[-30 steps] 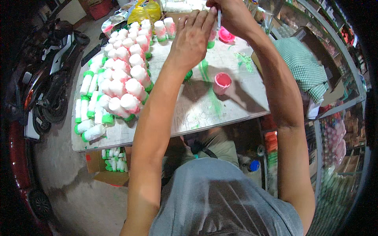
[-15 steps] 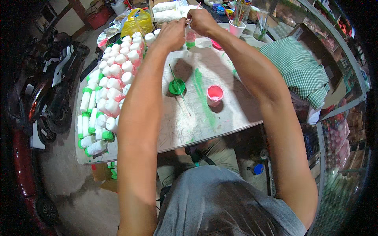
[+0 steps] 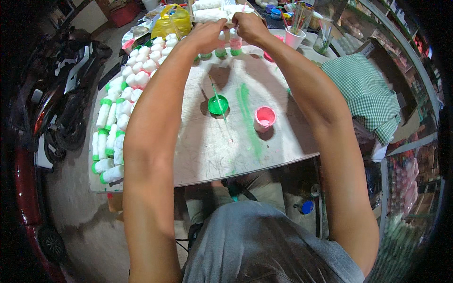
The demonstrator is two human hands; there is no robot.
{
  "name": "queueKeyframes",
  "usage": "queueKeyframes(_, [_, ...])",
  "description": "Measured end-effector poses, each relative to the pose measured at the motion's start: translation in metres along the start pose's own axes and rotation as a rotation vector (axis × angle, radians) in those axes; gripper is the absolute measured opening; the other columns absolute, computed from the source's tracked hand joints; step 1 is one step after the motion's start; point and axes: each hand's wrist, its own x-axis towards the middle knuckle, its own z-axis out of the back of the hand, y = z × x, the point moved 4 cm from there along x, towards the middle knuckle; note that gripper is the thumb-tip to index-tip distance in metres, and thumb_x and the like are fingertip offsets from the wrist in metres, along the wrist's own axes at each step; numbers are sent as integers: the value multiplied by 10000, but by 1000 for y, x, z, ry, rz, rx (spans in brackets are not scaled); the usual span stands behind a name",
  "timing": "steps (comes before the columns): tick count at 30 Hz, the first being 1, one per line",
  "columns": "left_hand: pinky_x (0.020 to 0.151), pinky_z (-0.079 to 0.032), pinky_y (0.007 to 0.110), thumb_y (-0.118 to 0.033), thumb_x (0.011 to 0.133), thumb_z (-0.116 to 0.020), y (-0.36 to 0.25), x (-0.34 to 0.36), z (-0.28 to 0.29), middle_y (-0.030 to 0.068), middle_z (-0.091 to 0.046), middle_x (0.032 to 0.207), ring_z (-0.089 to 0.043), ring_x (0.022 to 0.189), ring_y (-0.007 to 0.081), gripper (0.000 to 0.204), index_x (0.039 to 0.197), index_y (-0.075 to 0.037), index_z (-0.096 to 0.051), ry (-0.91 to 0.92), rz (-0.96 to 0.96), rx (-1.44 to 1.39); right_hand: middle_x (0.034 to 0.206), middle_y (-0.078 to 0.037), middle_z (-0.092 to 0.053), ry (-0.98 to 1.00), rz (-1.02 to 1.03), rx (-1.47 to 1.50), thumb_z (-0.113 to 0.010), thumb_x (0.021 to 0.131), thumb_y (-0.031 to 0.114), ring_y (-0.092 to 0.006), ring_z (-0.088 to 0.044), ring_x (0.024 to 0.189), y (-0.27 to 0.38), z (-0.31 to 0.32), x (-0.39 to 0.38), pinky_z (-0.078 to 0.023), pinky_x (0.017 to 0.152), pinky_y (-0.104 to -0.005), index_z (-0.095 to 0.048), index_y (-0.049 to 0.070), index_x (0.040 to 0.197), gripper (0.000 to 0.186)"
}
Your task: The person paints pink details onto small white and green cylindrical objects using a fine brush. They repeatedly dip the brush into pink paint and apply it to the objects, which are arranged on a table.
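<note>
Head view: my right hand [image 3: 249,27] is curled in by a pink-and-green piece [image 3: 235,43], left hand [image 3: 210,37] half-stretched just beside it, honestly can't tell if either's gripping anything.

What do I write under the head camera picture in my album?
Left hand and right hand busy by green-bottomed pieces, with a green dish and pink cup on the table.

A grey short-sleeved T-shirt [image 3: 257,240] and khaki trousers [image 3: 270,189] below the near table edge [image 3: 203,177]; left hand [image 3: 207,37] and right hand [image 3: 251,29] are bare.
</note>
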Motion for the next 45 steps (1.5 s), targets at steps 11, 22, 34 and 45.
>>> queueKeyframes(11, [948, -500, 486, -175, 802, -716, -9, -9, 50, 237, -675, 1167, -636, 1104, 415, 622, 1377, -46, -517, 217, -106, 25, 958, -221, -720, 27, 98, 70, -698, 846, 196, -406, -692, 917, 0, 2, 10, -528, 794, -504, -706, 33, 1018, 237])
queueKeyframes(22, [934, -512, 469, -119, 787, -677, -3, -242, 223, 228, -682, 1126, -649, 1071, 404, 576, 1336, -16, -537, -128, -17, 102, 1029, -193, -722, 21, 352, 269, -746, 861, 119, -347, -717, 898, 156, 87, -43, -556, 807, -421, -673, 42, 1127, 287])
queueKeyframes(34, [944, -525, 461, -198, 763, -762, 127, -407, 156, 277, -694, 1105, -666, 1050, 440, 503, 1184, 57, -655, -74, 769, 11, 1032, -122, -669, 223, 797, 349, -810, 758, 151, -288, -619, 987, 338, 157, -163, -468, 917, -463, -635, 12, 1094, 404])
queueKeyframes(45, [855, -538, 481, -151, 828, -711, 109, -416, 177, 279, -703, 984, -700, 946, 403, 296, 1047, 47, -710, -304, 898, 151, 1014, -106, -670, 148, 631, 435, -838, 747, 150, -290, -623, 925, 317, 159, -185, -486, 856, -443, -651, 26, 1070, 393])
